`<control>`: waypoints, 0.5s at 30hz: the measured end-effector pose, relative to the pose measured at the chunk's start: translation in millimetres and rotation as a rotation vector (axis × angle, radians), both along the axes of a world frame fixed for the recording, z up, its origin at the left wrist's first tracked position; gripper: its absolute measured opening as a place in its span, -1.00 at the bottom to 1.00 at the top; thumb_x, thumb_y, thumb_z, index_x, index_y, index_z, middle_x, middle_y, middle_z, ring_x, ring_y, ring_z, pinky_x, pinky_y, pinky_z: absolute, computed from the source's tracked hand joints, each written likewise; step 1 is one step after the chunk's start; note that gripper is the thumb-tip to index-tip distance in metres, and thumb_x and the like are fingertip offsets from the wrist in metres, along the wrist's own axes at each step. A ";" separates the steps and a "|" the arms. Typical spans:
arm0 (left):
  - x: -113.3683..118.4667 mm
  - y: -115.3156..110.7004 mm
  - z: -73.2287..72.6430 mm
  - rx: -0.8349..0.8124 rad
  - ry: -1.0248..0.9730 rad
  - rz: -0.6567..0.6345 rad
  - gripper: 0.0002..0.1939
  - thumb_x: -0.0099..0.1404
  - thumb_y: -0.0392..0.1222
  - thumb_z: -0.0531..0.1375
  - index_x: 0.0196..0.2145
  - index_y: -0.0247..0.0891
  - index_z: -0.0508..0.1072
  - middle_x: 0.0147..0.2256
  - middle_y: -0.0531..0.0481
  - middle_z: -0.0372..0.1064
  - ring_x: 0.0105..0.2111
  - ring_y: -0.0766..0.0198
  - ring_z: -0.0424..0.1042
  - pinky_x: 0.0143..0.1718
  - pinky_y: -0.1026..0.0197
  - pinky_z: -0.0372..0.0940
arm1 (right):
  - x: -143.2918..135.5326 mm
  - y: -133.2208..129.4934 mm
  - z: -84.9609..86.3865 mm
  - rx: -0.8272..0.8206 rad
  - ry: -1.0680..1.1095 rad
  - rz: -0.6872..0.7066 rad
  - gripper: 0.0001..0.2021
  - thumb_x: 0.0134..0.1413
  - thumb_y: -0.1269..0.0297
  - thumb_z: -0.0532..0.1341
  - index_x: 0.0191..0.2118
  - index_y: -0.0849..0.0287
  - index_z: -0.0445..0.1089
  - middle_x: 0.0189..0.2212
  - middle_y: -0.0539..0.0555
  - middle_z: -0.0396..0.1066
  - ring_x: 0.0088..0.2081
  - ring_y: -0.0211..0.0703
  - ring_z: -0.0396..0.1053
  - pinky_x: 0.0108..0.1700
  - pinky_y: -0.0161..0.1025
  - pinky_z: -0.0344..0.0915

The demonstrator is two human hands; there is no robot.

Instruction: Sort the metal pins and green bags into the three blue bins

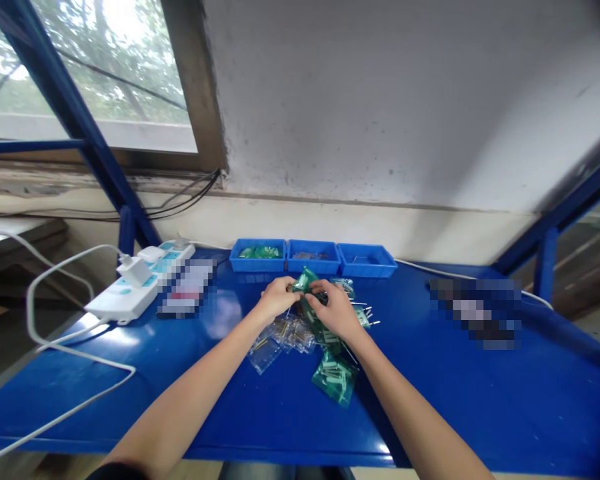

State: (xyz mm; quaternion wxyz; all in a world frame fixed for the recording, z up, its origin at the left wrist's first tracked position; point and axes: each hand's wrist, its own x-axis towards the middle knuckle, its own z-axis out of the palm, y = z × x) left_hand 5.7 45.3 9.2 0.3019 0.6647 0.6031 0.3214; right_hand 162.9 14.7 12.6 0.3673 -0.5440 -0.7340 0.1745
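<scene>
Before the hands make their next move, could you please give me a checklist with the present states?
1. Left hand at the raised green packet: ok.
2. Right hand gripping firmly: cannot tell; its fingers are close to that packet.
3. Clear packets separated from the other green packets: not ok, they crowd together.
4. Blue bins in a row beyond the hands: ok, three.
5. Power strip away from the hands: ok.

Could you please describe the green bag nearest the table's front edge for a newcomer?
On the blue table, look below the right hand. There, left of the right forearm, lies a green bag of pale, slim pieces. It sits nearer the front edge than the clear bags and other green bags.
</scene>
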 end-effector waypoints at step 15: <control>-11.6 -36.9 28.1 0.075 -0.328 -0.243 -0.74 0.22 -0.07 0.14 -0.21 -0.23 0.47 -0.27 -0.08 0.37 -0.27 0.21 0.34 -0.36 0.25 0.21 | -7.3 -7.2 6.4 0.059 0.503 0.005 -0.81 0.09 0.23 0.09 -0.26 0.17 0.38 -0.44 0.02 0.36 -0.45 -0.24 0.30 -0.39 -0.30 0.22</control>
